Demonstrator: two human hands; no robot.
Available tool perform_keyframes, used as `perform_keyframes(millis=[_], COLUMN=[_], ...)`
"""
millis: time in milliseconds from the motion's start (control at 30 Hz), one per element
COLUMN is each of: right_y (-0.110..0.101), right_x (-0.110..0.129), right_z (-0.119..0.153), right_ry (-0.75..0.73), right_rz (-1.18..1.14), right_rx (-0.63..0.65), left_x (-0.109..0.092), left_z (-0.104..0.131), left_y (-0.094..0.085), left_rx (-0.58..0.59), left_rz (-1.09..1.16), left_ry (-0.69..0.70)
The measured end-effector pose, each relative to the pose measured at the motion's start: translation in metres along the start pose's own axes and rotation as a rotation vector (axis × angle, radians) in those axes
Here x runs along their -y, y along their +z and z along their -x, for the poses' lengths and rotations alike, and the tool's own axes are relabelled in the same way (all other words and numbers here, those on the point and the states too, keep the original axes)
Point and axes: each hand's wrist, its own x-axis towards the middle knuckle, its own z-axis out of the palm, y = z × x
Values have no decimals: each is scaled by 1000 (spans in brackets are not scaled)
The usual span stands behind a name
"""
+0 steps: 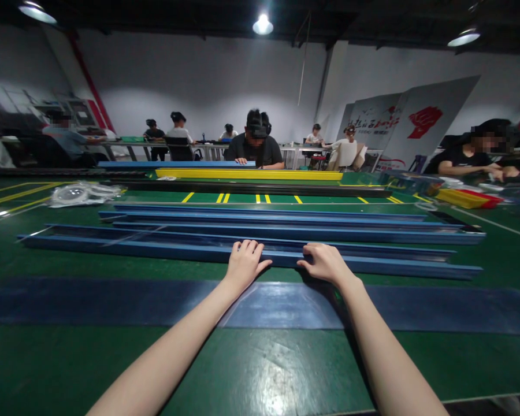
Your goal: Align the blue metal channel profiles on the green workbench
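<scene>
A long blue U-shaped channel (190,251) lies crosswise on the green table in front of me. My left hand (245,263) grips its near wall, fingertips over the upper edge and thumb against the front face. A short way to the right, my right hand (325,263) is closed on the same wall, its fingers curled over the edge and the thumb in front. Just behind lie more blue channels (294,233), parallel to it. Between my forearms and the channel stretches a flat, bluish translucent strip (281,306).
Farther back are a black rail (251,188), a yellow channel (247,174) and another blue channel (177,165), with a co-worker's hand on it. A plastic-wrapped bundle (84,194) sits left; yellow and red trays (468,198) sit right. A person (260,144) faces me across the green table (225,370).
</scene>
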Motion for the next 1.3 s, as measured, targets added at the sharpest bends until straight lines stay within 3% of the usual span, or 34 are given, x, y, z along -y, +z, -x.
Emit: perform_keyframes(millis=[633, 1300], right_y=[25, 10], right_x=[5, 8], right_z=[0, 2], right_ry=[-23, -27], right_rz=[99, 61], right_rx=[-151, -6], left_x=[-1, 0], left_z=[-1, 1], left_y=[-1, -3], left_rx=[15, 6], left_rz=[-11, 39], left_ry=[-2, -29])
